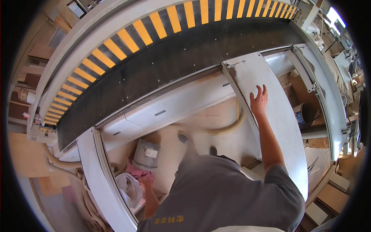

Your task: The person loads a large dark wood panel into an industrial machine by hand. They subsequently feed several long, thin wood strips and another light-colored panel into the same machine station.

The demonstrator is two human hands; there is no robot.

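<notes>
My right hand (258,101) reaches out over a white metal support table (278,124) of a large woodworking machine. Its fingers are spread and hold nothing; whether the palm touches the surface cannot be told. My left hand (146,183) is low on the left, at a pink cloth (138,171) and a whitish plastic bag (127,187). Its fingers are blurred and partly merge with the cloth, so a grip is not clear. Before me runs the machine's dark bed (174,66), behind which is a guard with yellow and black stripes (159,24).
A grey bucket (146,153) with a label stands on the floor. A second white support arm (100,168) extends at left. A ribbed hose (223,131) curves across the floor. Another bucket (303,114) and boards (333,198) are at right; more hoses (87,197) lie left.
</notes>
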